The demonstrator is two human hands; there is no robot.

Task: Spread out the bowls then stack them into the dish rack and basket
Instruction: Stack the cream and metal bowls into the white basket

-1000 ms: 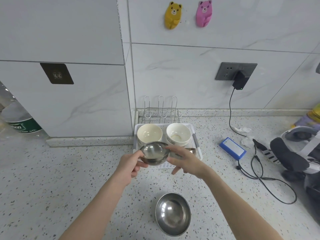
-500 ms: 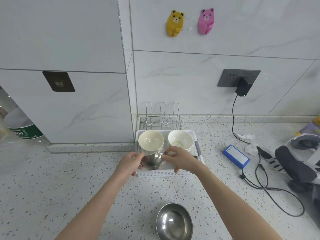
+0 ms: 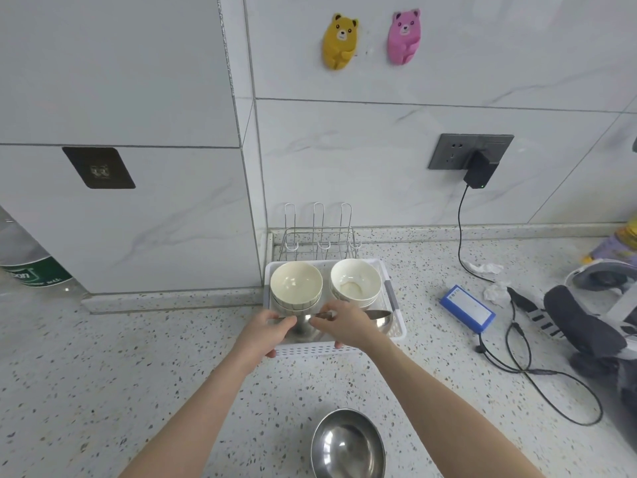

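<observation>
On the speckled counter (image 3: 103,374) below marble wall tiles (image 3: 344,150), left hand (image 3: 263,334) and right hand (image 3: 346,327) both grasp 1 steel bowl (image 3: 305,327) inside the white basket (image 3: 396,331).

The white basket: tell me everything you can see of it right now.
The basket is a white, rectangular, plastic-looking tray with slotted walls, on the speckled counter in front of the wire rack. Two cream bowl stacks fill its back; both hands hold a steel bowl at its front left, beside another steel bowl.

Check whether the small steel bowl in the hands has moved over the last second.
Yes. The small steel bowl has gone down and away, from above the basket's near edge into its front part, before the white bowls.
</observation>
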